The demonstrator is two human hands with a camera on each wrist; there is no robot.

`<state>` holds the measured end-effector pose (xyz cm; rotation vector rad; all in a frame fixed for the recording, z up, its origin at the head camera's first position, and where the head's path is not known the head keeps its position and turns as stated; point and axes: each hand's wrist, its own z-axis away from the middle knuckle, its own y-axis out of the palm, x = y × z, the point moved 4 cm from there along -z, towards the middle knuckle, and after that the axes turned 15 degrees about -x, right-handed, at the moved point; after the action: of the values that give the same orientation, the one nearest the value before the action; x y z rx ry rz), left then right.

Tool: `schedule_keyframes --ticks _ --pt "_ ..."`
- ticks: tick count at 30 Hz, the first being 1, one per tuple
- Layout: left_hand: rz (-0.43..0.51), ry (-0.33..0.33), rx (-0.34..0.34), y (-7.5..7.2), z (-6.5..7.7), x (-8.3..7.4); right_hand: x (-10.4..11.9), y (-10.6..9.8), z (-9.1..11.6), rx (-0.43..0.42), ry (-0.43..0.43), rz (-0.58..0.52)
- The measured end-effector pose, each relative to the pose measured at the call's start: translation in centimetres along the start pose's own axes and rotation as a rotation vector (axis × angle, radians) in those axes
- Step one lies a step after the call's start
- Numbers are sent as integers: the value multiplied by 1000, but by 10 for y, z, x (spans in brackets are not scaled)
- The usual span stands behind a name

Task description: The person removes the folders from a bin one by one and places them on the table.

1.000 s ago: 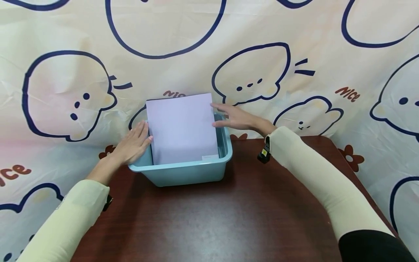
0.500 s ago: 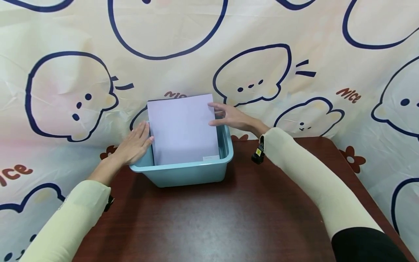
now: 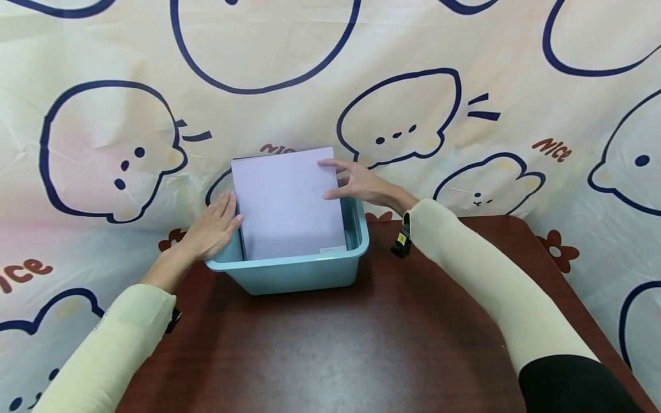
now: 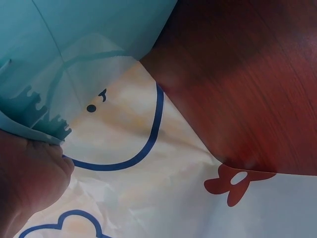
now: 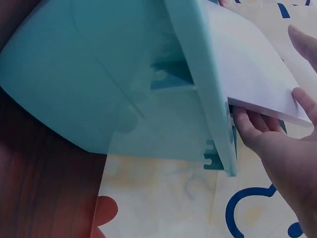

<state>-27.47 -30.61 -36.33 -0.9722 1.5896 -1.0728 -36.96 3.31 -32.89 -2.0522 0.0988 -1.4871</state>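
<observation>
Slim gap right of the pale panel (image 3: 286, 206) — broad room over the tabletop (image 3: 351, 338).
Left hand (image 3: 210, 228) blocks the tub (image 3: 294, 278) on the left — right hand (image 3: 361, 184) crowds the gap's rear.

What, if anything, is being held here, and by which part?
The pale flat item, apparently gripped at its right edge by the right hand; the left hand appears to grip nothing.

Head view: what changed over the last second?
The person's right hand moved left and now overlaps the front of the flat, rectangular pale-lavender slab at its right edge; whether it grips is unclear. Left hand stayed at the left side of the light-blue plastic bin. Slab and bin: no clear shift.
</observation>
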Motion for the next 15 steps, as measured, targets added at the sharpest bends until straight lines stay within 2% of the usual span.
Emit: schedule_keyframes --ticks 6,11,15 --pt "2 0 -3 0 0 1 2 8 -2 36 12 23" --pt "7 -1 0 1 1 1 1 13 -6 27 31 4" --pt "13 -2 -3 1 2 2 1 16 -6 21 5 -8"
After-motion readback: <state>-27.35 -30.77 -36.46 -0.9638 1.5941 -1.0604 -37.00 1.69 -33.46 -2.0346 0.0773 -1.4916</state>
